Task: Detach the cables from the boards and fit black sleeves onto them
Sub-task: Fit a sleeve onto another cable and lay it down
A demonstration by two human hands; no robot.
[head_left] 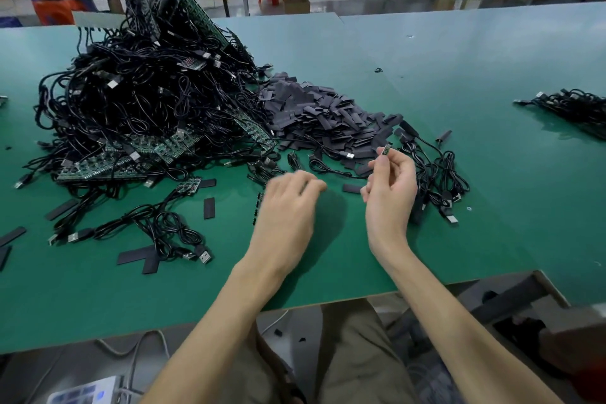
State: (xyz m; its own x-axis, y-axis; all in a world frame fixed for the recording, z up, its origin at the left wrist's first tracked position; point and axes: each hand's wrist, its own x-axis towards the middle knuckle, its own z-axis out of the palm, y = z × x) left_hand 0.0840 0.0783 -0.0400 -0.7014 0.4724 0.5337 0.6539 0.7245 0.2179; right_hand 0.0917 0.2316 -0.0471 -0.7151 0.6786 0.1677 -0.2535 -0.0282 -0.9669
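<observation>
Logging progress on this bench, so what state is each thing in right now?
Right hand: raised, pinches the cable end.
Cable end: bare, no sleeve on it.
Left hand: blurred, above the table; grip unclear.
Cable pile: tangled, boards mixed in.
Sleeve pile: loose heap.
Loose cables: lying off the boards.
Far bundle: lying together, partly out of view.

One green table carries two hands, a left hand and a right hand, one small board, one uncountable cable-and-board heap at ten o'clock, one sleeve pile at twelve and one cable bundle at three.
</observation>
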